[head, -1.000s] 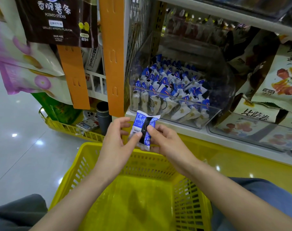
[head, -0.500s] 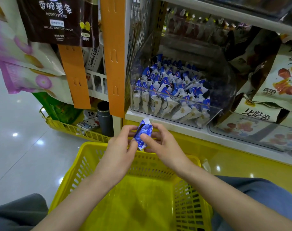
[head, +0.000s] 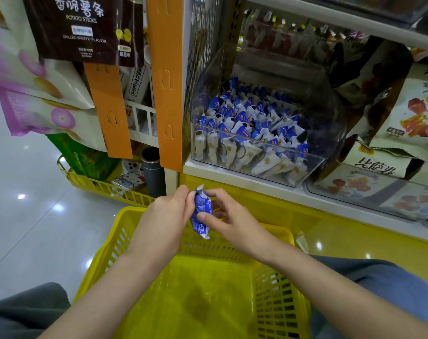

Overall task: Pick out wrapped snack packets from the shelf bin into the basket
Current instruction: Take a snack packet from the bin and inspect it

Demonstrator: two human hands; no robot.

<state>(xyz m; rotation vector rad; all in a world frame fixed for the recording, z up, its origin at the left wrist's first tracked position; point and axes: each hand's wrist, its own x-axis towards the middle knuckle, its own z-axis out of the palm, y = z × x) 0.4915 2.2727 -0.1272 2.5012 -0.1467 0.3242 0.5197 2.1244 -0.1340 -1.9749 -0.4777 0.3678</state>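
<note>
Both hands pinch one blue packet (head: 202, 212): the left hand (head: 169, 214) grips its upper edge, the right hand (head: 235, 223) holds its middle between thumb and fingers. Its long axis stands nearly upright, one crimped end pointing up toward the shelf (head: 232, 178), the other down at the yellow basket (head: 134, 231). A clear bin (head: 313, 152) of similar packets sits on the white shelf; glossy pale floor (head: 24, 228) lies left. The packet hangs between the hands, over the basket's far rim.

Glossy crinkled film on the snack packet (head: 201, 211), clear hard plastic for the shelf bin (head: 244, 152), yellow slotted plastic basket (head: 276, 302), floor (head: 37, 216) polished, shiny.
</note>
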